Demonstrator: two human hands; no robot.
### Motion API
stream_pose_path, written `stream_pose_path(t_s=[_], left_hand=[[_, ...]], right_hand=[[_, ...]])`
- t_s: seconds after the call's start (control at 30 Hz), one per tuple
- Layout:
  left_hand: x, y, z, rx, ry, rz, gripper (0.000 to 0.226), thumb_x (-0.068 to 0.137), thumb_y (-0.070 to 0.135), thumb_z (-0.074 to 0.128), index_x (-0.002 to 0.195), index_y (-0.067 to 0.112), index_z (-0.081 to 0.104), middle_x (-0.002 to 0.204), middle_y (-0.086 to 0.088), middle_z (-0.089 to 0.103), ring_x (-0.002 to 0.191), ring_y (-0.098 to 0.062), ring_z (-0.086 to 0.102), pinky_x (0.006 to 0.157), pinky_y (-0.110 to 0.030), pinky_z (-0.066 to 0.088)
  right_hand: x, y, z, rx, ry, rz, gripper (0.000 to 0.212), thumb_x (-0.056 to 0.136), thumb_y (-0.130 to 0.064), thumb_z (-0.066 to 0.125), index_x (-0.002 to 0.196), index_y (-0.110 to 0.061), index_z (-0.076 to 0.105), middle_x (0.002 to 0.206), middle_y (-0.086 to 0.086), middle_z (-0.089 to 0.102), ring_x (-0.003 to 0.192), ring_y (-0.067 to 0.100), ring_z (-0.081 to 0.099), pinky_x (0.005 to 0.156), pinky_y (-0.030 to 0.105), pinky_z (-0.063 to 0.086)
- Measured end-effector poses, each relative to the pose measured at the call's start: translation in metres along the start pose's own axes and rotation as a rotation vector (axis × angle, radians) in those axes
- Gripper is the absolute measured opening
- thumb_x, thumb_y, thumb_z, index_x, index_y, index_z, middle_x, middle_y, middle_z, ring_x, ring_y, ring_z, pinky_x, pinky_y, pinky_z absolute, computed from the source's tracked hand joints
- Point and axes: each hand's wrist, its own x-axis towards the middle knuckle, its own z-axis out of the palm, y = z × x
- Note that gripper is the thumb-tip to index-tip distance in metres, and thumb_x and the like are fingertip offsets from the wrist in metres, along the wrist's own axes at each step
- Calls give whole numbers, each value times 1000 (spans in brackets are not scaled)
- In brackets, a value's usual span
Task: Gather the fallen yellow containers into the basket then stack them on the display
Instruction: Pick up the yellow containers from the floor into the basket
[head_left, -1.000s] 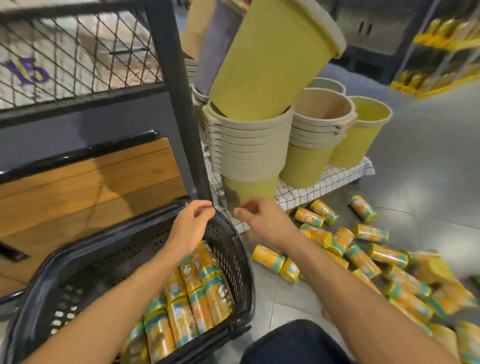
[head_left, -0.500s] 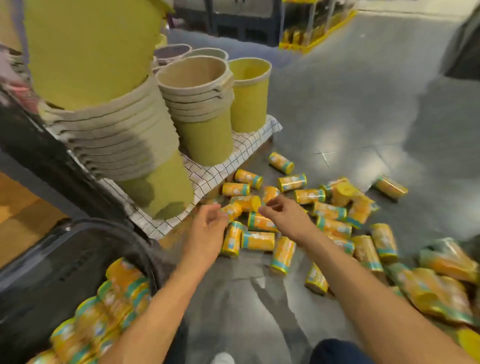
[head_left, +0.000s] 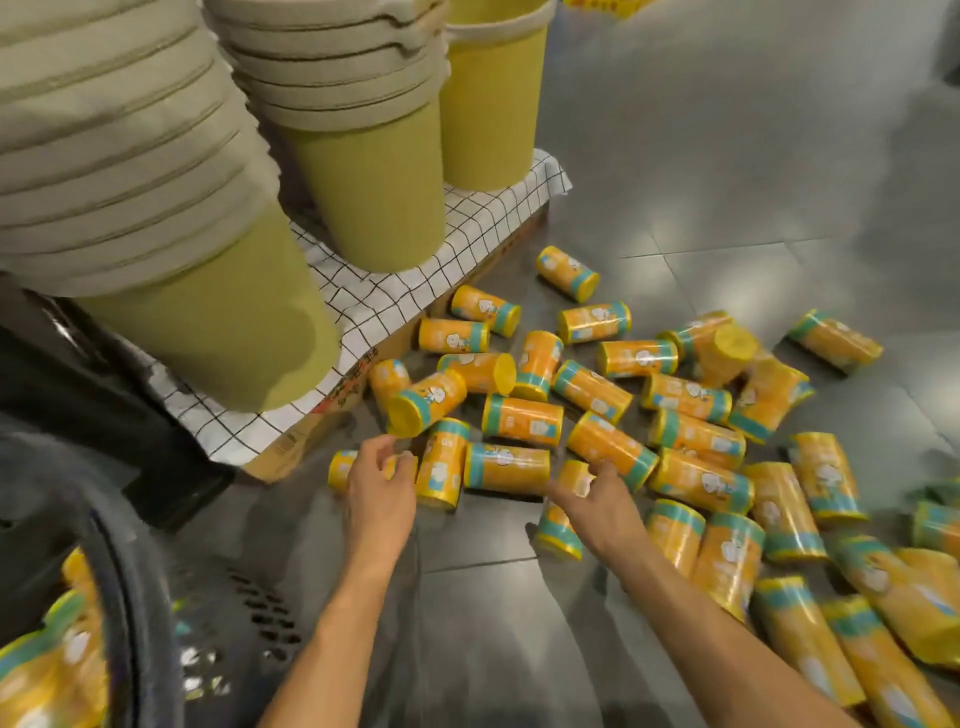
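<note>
Many yellow containers (head_left: 522, 421) with teal bands lie scattered on the grey floor, middle to right. My left hand (head_left: 382, 488) reaches down with fingers apart, its fingertips over one small container (head_left: 338, 470) beside the platform edge. My right hand (head_left: 595, 499) is spread over another lying container (head_left: 557, 525), touching its upper end. Neither hand has lifted anything. The dark plastic basket (head_left: 132, 566) fills the lower left, blurred, with several yellow containers (head_left: 49, 670) inside it.
A low platform covered in a black-checked white cloth (head_left: 467, 234) carries tall stacks of olive-green buckets (head_left: 379, 197) just left of the pile. Yellow pouches (head_left: 914, 597) lie at the right edge. Open grey floor stretches beyond the containers.
Both hands left the basket rim and swung right and down to the containers on the floor. The view turned from the basket toward the pile and moved closer.
</note>
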Motion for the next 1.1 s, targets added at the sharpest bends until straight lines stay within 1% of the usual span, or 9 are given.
stream_pose_path(t_s=[0.1,0.2,0.3,0.4,0.5,0.63,0.8,0.97,1.1], left_hand=[[38,-41,4,319,28,87,46,97,15,61,142,19,54,140,-8,59,134,-30,49,108,-44,40],[65,-75,11,622,-43,143,75,90,1,62,158,21,36,165,-14,32,153,-36,23,124,-47,25],[77,-79,19,756,-110,111,82,92,4,62,161,30,28,171,-12,16,157,-38,7,127,-50,14],[93,-77,22,851,-179,122,71,95,13,63,158,31,34,167,-6,29,156,-39,11,127,-54,11],[104,-81,16,912,-221,60,67,92,36,72,152,33,44,152,-6,47,145,-38,31,123,-55,19],[97,-86,23,926,-198,-31,74,74,66,80,134,28,59,134,-15,45,126,-39,41,116,-47,31],[92,-92,23,901,-202,-30,83,75,70,76,138,23,51,136,-17,52,126,-38,47,104,-47,38],[88,-90,29,814,-203,-115,90,82,73,67,143,11,44,138,-20,56,128,-41,50,100,-49,42],[72,-73,36,627,-62,-201,85,90,73,54,134,1,44,134,-27,57,125,-46,52,94,-49,46]], right_hand=[[17,10,27,-93,69,31,97,82,-60,77,145,-1,33,142,24,47,129,42,50,102,50,47],[31,14,41,-152,197,89,100,80,-58,81,145,3,33,139,27,45,128,46,45,104,52,41],[42,16,48,-104,215,239,106,75,-60,83,143,4,32,143,29,43,133,47,43,107,54,39],[51,23,54,-30,176,315,110,72,-61,85,142,4,30,147,28,41,134,48,45,105,55,42],[56,33,58,60,155,369,113,72,-58,86,145,4,27,148,27,45,132,46,50,105,56,46],[57,40,61,90,134,373,105,72,-59,86,142,1,35,142,24,51,127,43,55,102,57,49],[53,40,56,125,126,376,90,79,-53,83,138,-3,37,135,19,55,122,39,58,99,50,51],[48,38,51,301,126,344,69,78,-45,82,120,-14,35,116,13,62,101,34,66,92,54,57],[38,33,39,344,126,303,61,81,-42,78,122,-17,40,111,7,62,98,29,66,91,53,58]])
